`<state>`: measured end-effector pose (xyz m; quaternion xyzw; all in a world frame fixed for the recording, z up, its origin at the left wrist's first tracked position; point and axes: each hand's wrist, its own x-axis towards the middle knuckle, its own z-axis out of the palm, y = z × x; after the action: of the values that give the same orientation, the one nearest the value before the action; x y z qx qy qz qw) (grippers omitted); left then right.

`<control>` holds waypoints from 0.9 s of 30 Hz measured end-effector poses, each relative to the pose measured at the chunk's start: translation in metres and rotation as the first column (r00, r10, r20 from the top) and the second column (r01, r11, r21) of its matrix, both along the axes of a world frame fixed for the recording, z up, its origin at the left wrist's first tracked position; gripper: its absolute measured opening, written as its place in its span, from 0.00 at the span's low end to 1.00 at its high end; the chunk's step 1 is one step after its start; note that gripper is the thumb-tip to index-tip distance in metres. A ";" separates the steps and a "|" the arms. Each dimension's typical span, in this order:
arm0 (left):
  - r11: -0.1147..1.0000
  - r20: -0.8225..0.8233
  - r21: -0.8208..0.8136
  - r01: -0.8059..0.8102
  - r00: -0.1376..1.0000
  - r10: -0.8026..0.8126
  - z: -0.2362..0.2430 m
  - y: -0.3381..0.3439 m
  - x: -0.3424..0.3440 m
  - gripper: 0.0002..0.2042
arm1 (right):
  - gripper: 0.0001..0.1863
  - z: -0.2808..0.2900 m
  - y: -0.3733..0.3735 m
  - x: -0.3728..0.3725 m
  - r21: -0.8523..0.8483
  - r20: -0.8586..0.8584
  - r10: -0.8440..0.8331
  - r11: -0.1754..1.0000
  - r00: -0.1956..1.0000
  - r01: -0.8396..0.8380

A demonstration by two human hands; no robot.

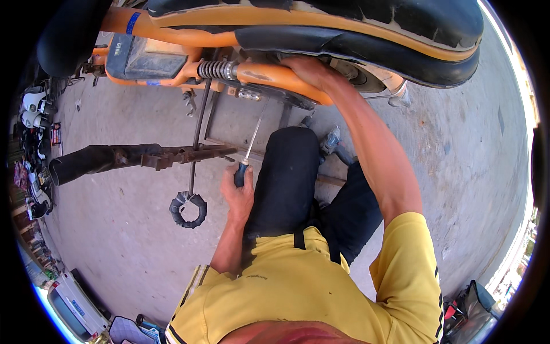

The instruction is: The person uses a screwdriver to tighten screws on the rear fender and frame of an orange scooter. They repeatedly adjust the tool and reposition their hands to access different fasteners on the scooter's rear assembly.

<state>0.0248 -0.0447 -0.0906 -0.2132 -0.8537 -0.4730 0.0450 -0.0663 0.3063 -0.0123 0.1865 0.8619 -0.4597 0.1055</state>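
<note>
My left hand (236, 192) is closed around the dark handle of a screwdriver (250, 143), its long thin metal shaft pointing up toward the scooter. The shaft's tip is just below the underside of the orange two-wheeler (281, 78), apart from it as far as I can see. My right hand (312, 71) reaches in under the black seat (355, 46), above the orange frame tube and beside the rear wheel (366, 78). Its fingers are hidden behind the frame and body, so whether they grip anything does not show. A coil spring (216, 70) sits left of that tube.
A rusty metal lever with a black sleeve (103, 163) juts out at left, crossed by a rod ending in a black-wrapped ring (188, 210). Near my knees a grey object (331, 140) lies on the concrete floor (452, 189). Parked scooters (35, 109) line the far left.
</note>
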 end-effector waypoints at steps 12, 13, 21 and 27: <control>0.889 0.761 0.402 -0.217 0.619 -0.193 0.003 -0.013 -0.020 0.07 | 0.25 0.000 -0.003 0.007 -0.028 -0.087 -0.060 0.998 0.994 0.058; 0.831 0.834 0.461 -0.312 0.473 -0.286 0.007 -0.012 -0.023 0.07 | 0.25 -0.002 -0.002 0.005 -0.014 -0.075 -0.047 0.999 0.996 0.046; 0.774 0.833 0.530 -0.347 0.386 -0.397 0.003 -0.012 -0.029 0.07 | 0.22 0.002 0.000 0.002 -0.003 -0.037 0.044 0.999 0.998 -0.044; 0.774 0.759 0.557 -0.302 0.564 -0.326 -0.013 -0.010 -0.012 0.07 | 0.23 0.004 0.002 0.004 0.033 -0.030 0.055 0.998 0.998 -0.054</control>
<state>0.0131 -0.0543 -0.1038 0.0552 -0.5587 -0.7736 -0.2938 -0.0620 0.3084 -0.0087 0.1575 0.8754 -0.4455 0.1016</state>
